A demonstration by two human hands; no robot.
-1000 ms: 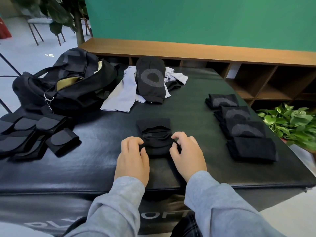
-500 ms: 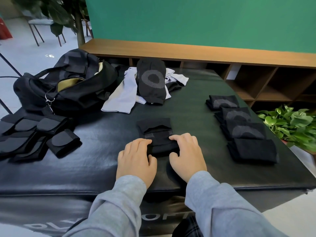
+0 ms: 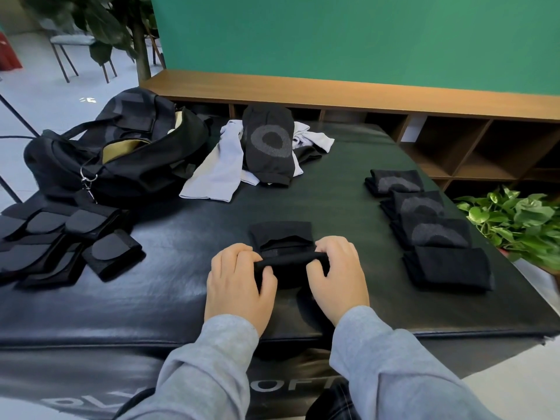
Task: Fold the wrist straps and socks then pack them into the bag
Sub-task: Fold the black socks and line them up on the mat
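Head-camera view, looking down at a black padded table (image 3: 151,298). At centre near the front edge, a black sock (image 3: 285,237), partly folded, near end rolled into a thick ridge. Left hand (image 3: 239,283) gripping the left end of that roll, fingers curled over the top, thumb underneath. Right hand (image 3: 336,277) gripping the right end the same way. Grey sleeves (image 3: 394,368) on both arms.

To the right, a row of four folded black socks (image 3: 430,228) running from far to near, each touching or slightly overlapping the next, three showing a grey curved pattern. At far centre, a loose pile of unfolded socks (image 3: 257,153): pale grey ones underneath, one black sock with a grey ring pattern on top.

At far left, an open black bag (image 3: 121,153) with a tan lining visible and a metal clip hanging from its front. Just in front of the bag, at the left edge, a cluster of black wrist straps (image 3: 60,247), overlapping one another.

Behind the table, a low wooden shelf (image 3: 394,95) against a green wall (image 3: 363,34). On the right, beside the table, a leafy green plant (image 3: 521,219).
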